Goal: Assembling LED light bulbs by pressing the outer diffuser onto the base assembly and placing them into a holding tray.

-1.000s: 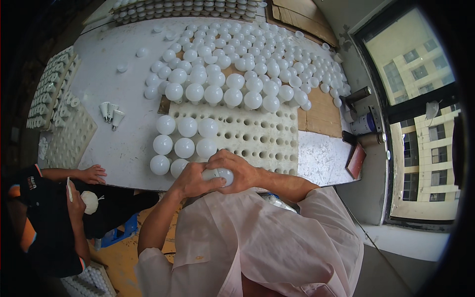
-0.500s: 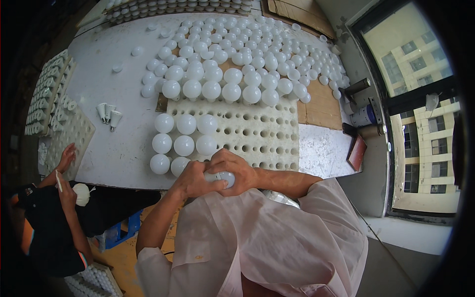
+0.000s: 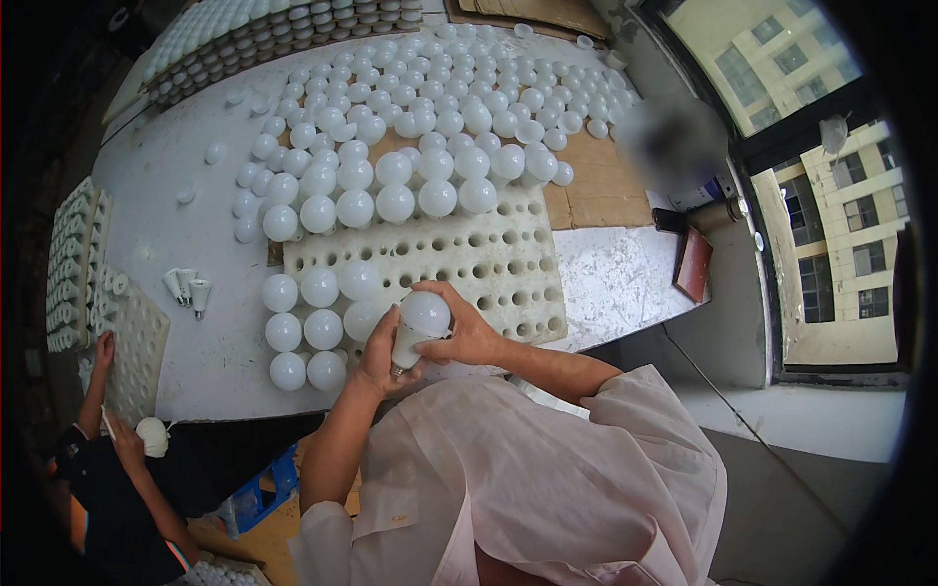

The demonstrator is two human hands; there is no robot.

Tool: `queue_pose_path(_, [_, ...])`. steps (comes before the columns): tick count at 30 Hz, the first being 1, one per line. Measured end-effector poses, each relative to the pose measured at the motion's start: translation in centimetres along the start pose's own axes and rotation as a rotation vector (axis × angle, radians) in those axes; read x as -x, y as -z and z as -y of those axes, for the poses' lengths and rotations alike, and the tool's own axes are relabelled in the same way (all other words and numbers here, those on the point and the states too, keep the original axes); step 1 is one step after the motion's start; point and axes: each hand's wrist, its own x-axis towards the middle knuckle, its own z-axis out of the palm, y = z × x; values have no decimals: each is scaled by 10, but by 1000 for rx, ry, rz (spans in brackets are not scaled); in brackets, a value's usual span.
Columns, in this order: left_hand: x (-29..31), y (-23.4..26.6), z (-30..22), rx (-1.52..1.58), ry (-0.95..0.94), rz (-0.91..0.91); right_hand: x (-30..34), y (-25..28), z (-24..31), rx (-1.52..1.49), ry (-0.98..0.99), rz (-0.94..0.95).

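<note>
Between my two hands, in front of my chest, is a light bulb (image 3: 426, 314) with a round white globe and a pale body. My left hand (image 3: 379, 359) is wrapped round the lower body, above the metal screw base. The fingers of my right hand (image 3: 459, 327) curl about the globe from the right side. Just beyond them lies a pale perforated tray (image 3: 459, 256), its holes in rows. Several white bulbs (image 3: 322, 329) stand in its left columns, and more fill its far rows (image 3: 395, 201).
Many loose white globe covers (image 3: 440, 83) spread over cardboard (image 3: 596, 181) farther back. Stacked trays of bulbs (image 3: 293, 24) stand at the far left. Three bulbs (image 3: 186, 285) lie on the table at left, near another perforated tray (image 3: 137, 342). A co-worker (image 3: 117, 479) sits at lower left beside a window-side-opposite blue stool (image 3: 266, 488).
The bulb has turned from lying low in my hands to upright, globe on top, and my hands have opened around it a little. The whole view has shifted.
</note>
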Motion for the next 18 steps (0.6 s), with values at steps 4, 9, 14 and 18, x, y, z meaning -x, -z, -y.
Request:
queue_pose_path(4, [-16, -8, 10, -234, -3, -232, 2, 46, -20, 206, 116, -285])
queue_pose_path(9, [-21, -11, 13, -416, -6, -339, -3, 164, -54, 572, 468, -896])
queue_pose_path(14, [-36, -17, 20, -496, -34, -411, -44, 216, -50, 879, 514, -789])
queue_pose_path(18, [-16, -11, 25, -548, -77, -479, -48, 227, -49, 838, 369, -639])
